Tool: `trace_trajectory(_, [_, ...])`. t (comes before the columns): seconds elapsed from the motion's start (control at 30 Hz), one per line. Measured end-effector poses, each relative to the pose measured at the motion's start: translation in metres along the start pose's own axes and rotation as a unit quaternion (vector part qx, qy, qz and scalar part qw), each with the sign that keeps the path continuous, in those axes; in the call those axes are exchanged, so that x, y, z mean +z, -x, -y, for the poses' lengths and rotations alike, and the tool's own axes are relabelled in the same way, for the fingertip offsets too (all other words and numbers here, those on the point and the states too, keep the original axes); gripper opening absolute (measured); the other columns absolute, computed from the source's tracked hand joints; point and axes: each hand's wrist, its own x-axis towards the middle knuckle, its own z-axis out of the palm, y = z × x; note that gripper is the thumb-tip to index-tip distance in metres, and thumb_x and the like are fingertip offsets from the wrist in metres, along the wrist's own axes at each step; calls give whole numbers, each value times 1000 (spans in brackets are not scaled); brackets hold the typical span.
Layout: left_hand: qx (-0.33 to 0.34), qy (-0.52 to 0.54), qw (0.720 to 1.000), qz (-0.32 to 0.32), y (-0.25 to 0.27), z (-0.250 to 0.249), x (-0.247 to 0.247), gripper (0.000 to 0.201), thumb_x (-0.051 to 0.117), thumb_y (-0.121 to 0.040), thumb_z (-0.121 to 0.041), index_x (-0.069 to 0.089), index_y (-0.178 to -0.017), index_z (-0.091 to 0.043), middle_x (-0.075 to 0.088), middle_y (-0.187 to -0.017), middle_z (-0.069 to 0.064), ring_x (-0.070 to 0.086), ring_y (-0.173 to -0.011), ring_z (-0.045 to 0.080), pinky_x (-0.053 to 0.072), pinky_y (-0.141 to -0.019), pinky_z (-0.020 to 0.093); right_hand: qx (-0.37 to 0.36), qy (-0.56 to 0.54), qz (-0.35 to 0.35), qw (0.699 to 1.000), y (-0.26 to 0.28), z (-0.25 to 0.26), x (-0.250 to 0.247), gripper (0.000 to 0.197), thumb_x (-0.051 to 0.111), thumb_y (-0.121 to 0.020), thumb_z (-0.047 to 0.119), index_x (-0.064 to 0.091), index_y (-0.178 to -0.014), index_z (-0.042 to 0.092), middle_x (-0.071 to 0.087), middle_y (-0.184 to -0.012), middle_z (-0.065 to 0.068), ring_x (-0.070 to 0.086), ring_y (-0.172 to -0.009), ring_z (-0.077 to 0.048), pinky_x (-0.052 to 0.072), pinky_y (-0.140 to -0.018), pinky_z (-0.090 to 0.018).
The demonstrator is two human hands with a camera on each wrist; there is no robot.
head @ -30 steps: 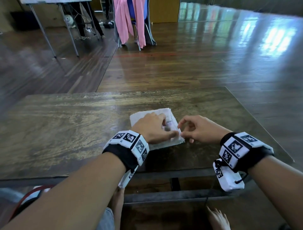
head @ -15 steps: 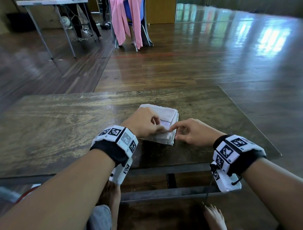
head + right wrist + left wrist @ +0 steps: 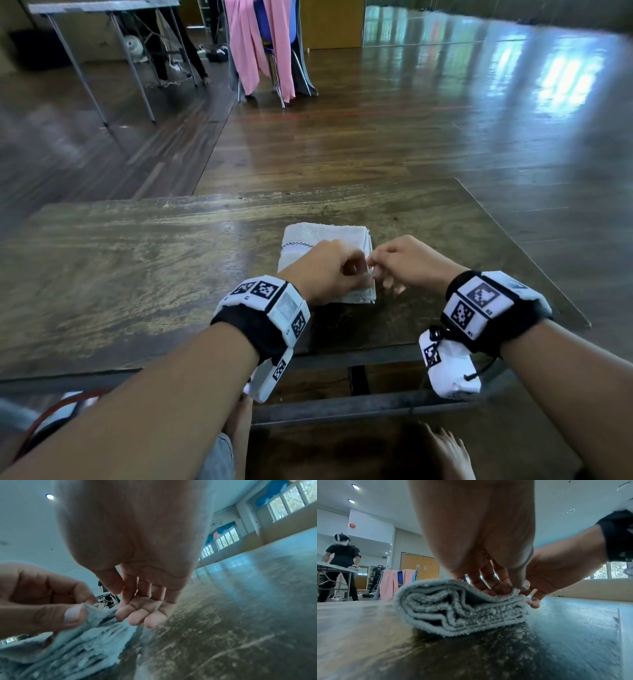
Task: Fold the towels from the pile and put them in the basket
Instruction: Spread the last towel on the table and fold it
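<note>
A white towel (image 3: 318, 240), folded into a thick stack of layers (image 3: 453, 608), lies on the wooden table (image 3: 137, 274) in front of me. My left hand (image 3: 356, 274) rests on the towel's near right part. Thumb and fingers (image 3: 503, 588) pinch the top layer at the right edge; the right wrist view shows this pinch on the towel (image 3: 77, 642) too. My right hand (image 3: 380, 274) is just right of the towel. Its fingers (image 3: 142, 615) are loosely curled, with the index tip touching the edge and the thumb apart. No basket or pile is plainly in view.
The table's right edge (image 3: 534, 274) runs close to my right wrist. A red-rimmed object (image 3: 58, 407) shows below the table's near edge at lower left, mostly hidden by my arm. On the floor beyond stand a chair draped in pink cloth (image 3: 260, 44) and a metal-legged table (image 3: 102, 7).
The flat towel has been folded over into a thicker, narrower stack and squared up. Both hands have moved from its near corner to its right edge.
</note>
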Motion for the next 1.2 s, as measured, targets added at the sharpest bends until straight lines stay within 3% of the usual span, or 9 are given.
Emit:
trace_trajectory(0.23, [4,9,1000,19,1,2,0,20,75,-85,-30,75,-97,-13,69,-84,0,58,-73,8,46,-69,20,21,29,7,999,-1,-2,6,26,59,-98,22,60,-74,13,67,-71,-4,62,-58,-10,52,-51,-22])
trace_trajectory(0.37, [6,-10,999,-37,-3,9,-10,11,70,-86,-20,76,-94,-16,64,-81,-6,56,-73,1,43,-69,20,29,26,-5,999,-3,1,8,23,57,-100,20,57,-78,11,67,-70,-4,64,-54,-7,53,-50,-23])
trace_trajectory(0.47, [-20,-80,992,-92,-8,21,-13,21,62,-88,-22,68,-108,-21,58,-112,1,51,-108,16,42,-97,35,34,31,-8,999,-3,4,8,22,53,-99,14,57,-79,8,68,-72,-7,65,-51,-5,54,-50,-23])
trace_trajectory(0.53, [-62,-126,987,-74,-9,29,-8,34,57,-92,-35,56,-125,-29,46,-140,2,35,-134,23,29,-112,44,43,28,-11,999,-1,5,8,21,53,-98,12,56,-77,9,70,-75,-10,65,-54,-7,55,-52,-25])
trace_trajectory(0.63, [-113,-178,977,14,-7,40,7,57,44,-94,-59,31,-147,-43,12,-166,-3,4,-153,20,6,-120,48,49,129,-64,988,6,10,12,5,54,-91,11,55,-87,12,69,-92,-10,68,-76,-22,57,-64,-37])
trace_trajectory(0.77, [-123,-180,975,50,-6,45,20,65,33,-95,-64,11,-153,-47,-4,-167,-5,-10,-153,17,-5,-122,47,-80,260,-176,946,11,19,27,24,49,-88,13,47,-111,17,49,-119,-3,48,-111,-25,45,-85,-41])
trace_trajectory(1.0, [-112,-197,974,28,-9,44,21,83,45,-75,-64,19,-148,-34,15,-157,0,9,-146,23,11,-119,50,-198,312,-171,913,9,28,46,42,34,-99,37,51,-134,19,39,-153,3,31,-142,-16,28,-114,-38])
trace_trajectory(1.13, [-152,-169,972,49,-10,51,21,94,39,-68,-65,4,-151,-41,-2,-161,-9,-11,-150,17,-1,-118,57,-173,312,-109,928,3,23,51,47,27,-104,43,42,-144,22,36,-157,3,27,-147,-15,21,-119,-38])
trace_trajectory(1.2, [-166,-139,975,52,-9,55,22,98,36,-63,-75,-4,-149,-51,-11,-163,-12,-21,-150,12,-7,-116,57,-105,293,-48,949,1,12,54,55,20,-105,47,24,-156,26,19,-165,9,10,-153,-10,12,-123,-40])
